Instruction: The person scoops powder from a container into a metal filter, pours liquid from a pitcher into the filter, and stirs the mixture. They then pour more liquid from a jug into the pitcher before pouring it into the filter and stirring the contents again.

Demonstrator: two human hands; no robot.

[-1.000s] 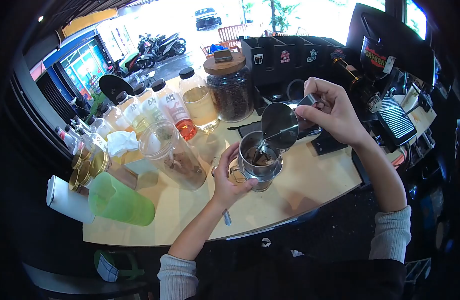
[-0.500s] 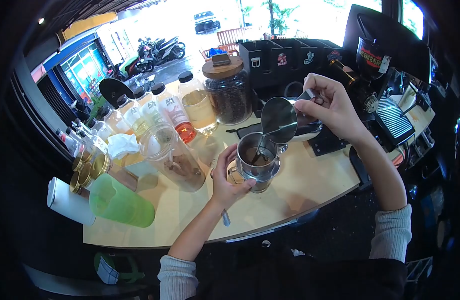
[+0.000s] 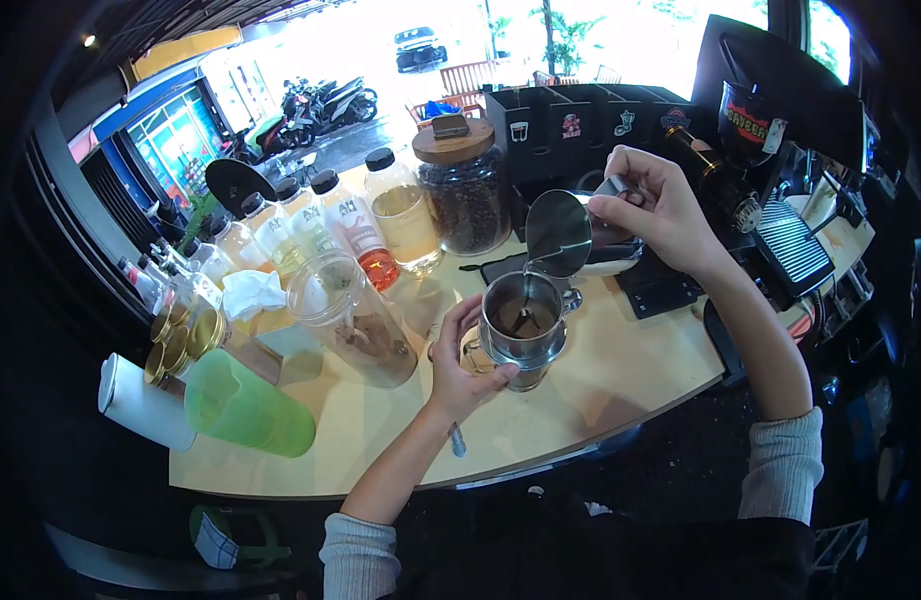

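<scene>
My right hand [image 3: 653, 210] grips the handle of a steel kettle [image 3: 561, 236], tilted so that a thin stream falls from it. Below is a metal filter cup [image 3: 522, 312] with dark liquid inside, seated on a glass mug [image 3: 528, 378]. My left hand [image 3: 466, 365] is wrapped round the left side of the cup and mug, fingers behind and thumb in front. A spoon handle [image 3: 457, 440] lies on the table just below my left wrist.
Left of the mug on the table [image 3: 621, 390] stand a clear jar [image 3: 366, 335], a green pitcher [image 3: 251, 405], a white container [image 3: 146, 405] and several bottles [image 3: 406, 220]. Behind is a coffee bean jar [image 3: 463, 195]. A black scale [image 3: 659, 290] lies right, near a grinder [image 3: 746, 125].
The kettle's lip has risen slightly and the stream looks thinner. The whole view has shifted a little; my left hand still holds the cup and mug.
</scene>
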